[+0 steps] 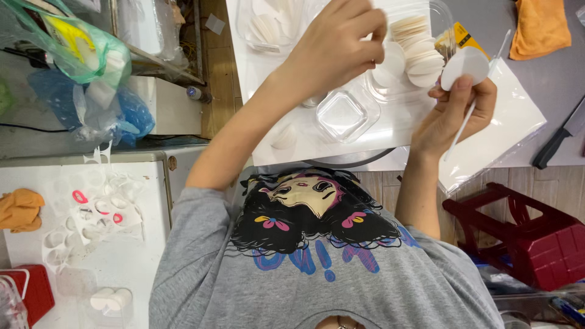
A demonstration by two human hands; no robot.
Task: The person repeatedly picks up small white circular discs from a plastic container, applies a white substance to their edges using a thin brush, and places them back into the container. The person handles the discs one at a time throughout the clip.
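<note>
White round discs are the working material at this station. Your right hand (454, 113) holds 1 white disc (465, 66) upright between thumb and fingers (458, 85), clamped on its lower edge, so the flat face is turned toward you and stays open to view. A thin white stick (475, 100) runs slantwise through the same hand, along the palm side; whether it is gripped or only resting there cannot be told.

Your left hand (335, 45) reaches across to the stack of discs (417, 45), which leans in a clear plastic container (442, 18) at the far side of the counter (548, 76). Its fingers are drawn together and curled down over a loose disc (390, 61) beside the stack; the grip itself is hidden under the knuckles.

A white sheet (518, 119) covers the counter under both hands, probably to keep the discs clean. A small clear square tray (342, 114) sits on it, just below the left hand, within easy reach.

An orange cloth (539, 27) and a black-handled knife (557, 143) lie well apart to the right. A red plastic stool (524, 234) stands below the counter edge.
</note>
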